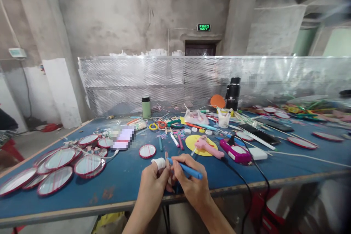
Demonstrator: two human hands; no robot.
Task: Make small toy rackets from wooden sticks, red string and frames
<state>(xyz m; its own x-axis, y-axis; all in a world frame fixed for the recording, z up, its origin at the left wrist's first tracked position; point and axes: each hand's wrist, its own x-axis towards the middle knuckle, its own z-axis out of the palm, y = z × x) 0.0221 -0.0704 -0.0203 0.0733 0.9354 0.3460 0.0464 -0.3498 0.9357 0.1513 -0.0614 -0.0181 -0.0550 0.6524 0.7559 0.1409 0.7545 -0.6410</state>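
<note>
Near the table's front edge, my left hand (152, 186) pinches a flat wooden craft stick (167, 158) held upright. A white wrap (159, 163) covers one of its fingers. My right hand (194, 186) is closed around a blue marker pen (193, 172), whose front end points left and meets the stick or sits very close to it. Beyond the hands lie a small round red-rimmed disc (147, 151), a teal pen (160, 144), a white pen (174, 140) and a pink pen (180, 142).
Red-rimmed discs (59, 158) pile up at left beside a phone (123, 138). On the right, a pink glue gun (208, 147) rests on a yellow disc (192, 141), near a purple device (236, 150) with trailing cables. A green bottle (146, 108) and black flask (233, 95) stand behind.
</note>
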